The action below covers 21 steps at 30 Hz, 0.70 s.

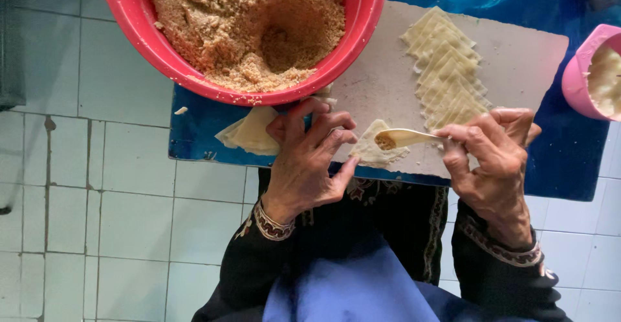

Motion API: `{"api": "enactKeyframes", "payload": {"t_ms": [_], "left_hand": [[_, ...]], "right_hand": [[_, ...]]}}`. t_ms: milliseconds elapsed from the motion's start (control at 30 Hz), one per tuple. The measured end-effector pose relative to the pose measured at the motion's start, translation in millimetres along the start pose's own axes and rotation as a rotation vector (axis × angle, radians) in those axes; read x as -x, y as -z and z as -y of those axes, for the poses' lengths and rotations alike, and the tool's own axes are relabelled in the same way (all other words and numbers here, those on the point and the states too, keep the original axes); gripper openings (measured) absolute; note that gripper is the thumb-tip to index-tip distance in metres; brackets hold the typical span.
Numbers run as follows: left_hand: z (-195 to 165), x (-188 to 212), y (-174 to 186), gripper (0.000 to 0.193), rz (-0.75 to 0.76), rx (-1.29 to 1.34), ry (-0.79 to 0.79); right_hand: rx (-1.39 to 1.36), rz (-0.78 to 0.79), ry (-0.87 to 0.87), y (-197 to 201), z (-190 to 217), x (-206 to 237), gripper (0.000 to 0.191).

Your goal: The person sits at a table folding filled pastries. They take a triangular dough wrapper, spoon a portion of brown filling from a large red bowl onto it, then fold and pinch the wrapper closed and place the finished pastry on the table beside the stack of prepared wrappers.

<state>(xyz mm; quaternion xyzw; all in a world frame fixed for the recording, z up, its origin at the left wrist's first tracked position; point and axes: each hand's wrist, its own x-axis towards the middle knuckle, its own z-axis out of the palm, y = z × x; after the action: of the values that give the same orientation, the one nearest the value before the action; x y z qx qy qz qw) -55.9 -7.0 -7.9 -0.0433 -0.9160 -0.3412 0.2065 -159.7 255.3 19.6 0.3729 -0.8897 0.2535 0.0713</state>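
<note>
Over a pale tiled floor, a grey board [381,82] lies on a blue table. Your left hand [307,157] cups a dough wrapper [375,154] at the near edge; your right hand [488,157] pinches a wooden spoon [407,138] carrying crumbly filling. Keep the filling centred, clear of the wrapper's edges.

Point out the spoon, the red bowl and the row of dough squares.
spoon [404,137], head view, on the pale handle just behind its filled tip.
red bowl [139,34], head view, on its left outer wall.
dough squares [446,76], head view, on the middle of the overlapping row on the board.
</note>
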Motion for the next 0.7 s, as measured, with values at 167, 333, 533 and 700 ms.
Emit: {"api": "enactKeyframes", "payload": {"t_ms": [167, 333, 533, 700], "left_hand": [[2, 2, -2, 0.04, 0.014, 0.038, 0.011], [4, 4, -3, 0.039, 0.007, 0.056, 0.016], [4, 3, -3, 0.037, 0.013, 0.047, 0.013], [3, 3, -1, 0.035, 0.003, 0.008, 0.009]], "right_hand": [[0.141, -0.065, 0.081, -3, 10, 7, 0.011], [0.36, -0.054, 0.153, 7, 21, 10, 0.015], [0.433, -0.054, 0.142, 7, 18, 20, 0.015], [0.472, -0.086, 0.187, 4, 11, 23, 0.016]]}}
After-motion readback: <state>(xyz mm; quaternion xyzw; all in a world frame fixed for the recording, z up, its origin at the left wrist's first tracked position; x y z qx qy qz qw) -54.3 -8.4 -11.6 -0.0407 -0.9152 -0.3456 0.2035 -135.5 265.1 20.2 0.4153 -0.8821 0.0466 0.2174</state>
